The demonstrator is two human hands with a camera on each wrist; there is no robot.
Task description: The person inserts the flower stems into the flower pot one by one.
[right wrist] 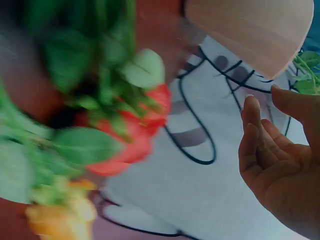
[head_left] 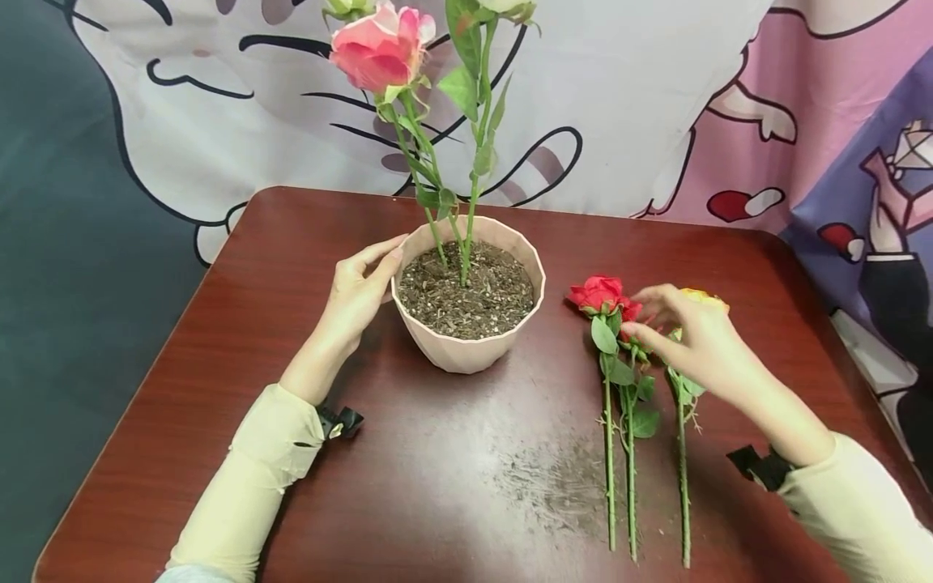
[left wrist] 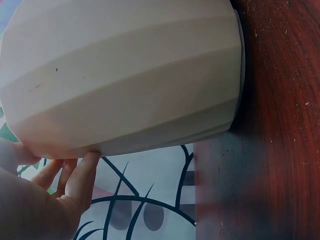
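Note:
My left hand (head_left: pixel 362 287) rests against the left side of a cream faceted flowerpot (head_left: pixel 466 354), its fingers touching the outer wall near the rim. In the left wrist view the thumb and fingertips lie along the pot wall (left wrist: pixel 125 90). Dark soil (head_left: pixel 466 304) fills the pot, and a pink rose (head_left: pixel 379 53) and other tall stems stand in it. My right hand (head_left: pixel 692 340) hovers over the flower heads lying on the right, fingers loosely bent and holding nothing. Beneath and beside it are red roses (head_left: pixel 601 293) and a yellow rose (head_left: pixel 703 298), partly hidden by the hand.
Green stems (head_left: pixel 611 470) of the lying roses point toward the near edge of the brown table (head_left: pixel 408 486). Loose soil crumbs (head_left: pixel 557 486) are scattered left of them. A cartoon-printed cloth (head_left: pixel 627 105) hangs behind the table. Pale blooms above the pot are cut off by the frame.

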